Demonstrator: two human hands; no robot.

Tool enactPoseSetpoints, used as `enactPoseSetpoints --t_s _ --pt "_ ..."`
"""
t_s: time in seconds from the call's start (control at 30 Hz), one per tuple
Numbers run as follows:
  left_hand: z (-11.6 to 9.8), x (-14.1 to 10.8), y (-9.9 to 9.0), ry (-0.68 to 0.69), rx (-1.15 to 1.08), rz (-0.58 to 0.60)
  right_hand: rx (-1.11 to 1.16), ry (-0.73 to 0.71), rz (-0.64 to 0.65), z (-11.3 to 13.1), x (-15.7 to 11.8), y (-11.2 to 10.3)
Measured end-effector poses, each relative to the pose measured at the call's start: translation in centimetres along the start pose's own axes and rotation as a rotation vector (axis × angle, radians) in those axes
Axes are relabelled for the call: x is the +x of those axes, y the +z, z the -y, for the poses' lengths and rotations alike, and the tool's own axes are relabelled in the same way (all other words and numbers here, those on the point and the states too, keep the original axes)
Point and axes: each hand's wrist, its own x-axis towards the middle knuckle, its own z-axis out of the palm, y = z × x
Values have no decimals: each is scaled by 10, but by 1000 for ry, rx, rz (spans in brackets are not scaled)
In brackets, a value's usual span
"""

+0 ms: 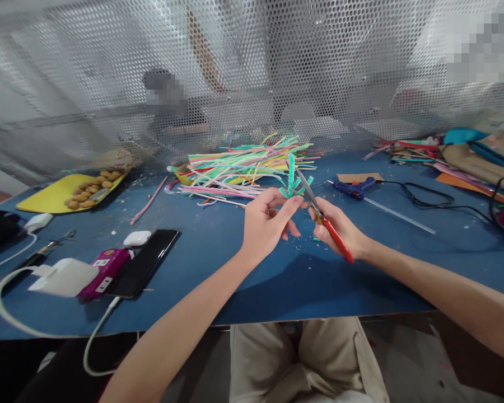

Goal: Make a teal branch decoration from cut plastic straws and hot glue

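Pinched between the fingers of my left hand (269, 221) is a green pipe-cleaner piece (292, 173), with one stem upright and shorter branches spreading at its base. My right hand (338, 226) is wrapped round red-handled scissors (338, 239). Their metal blades point up and to the left, beside the green stem. Whether the blades touch it, I cannot tell. Behind both hands lies a pile of pipe cleaners (235, 165) in pink, green, yellow and white.
A blue glue gun (355, 188) with a cable lies right of my hands. On the blue table (193, 296), a black phone (151, 263), purple power strip (109, 274) and white charger (65, 277) sit left. A yellow sheet (46, 193) bears brown nuts. Perforated metal (235, 56) stands behind.
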Motion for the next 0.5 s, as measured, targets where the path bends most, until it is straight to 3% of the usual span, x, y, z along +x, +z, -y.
enactPoseSetpoints --t_s 0.5 --pt "0 -1 0 10 17 1 -33 -6 -30 1 2 -2"
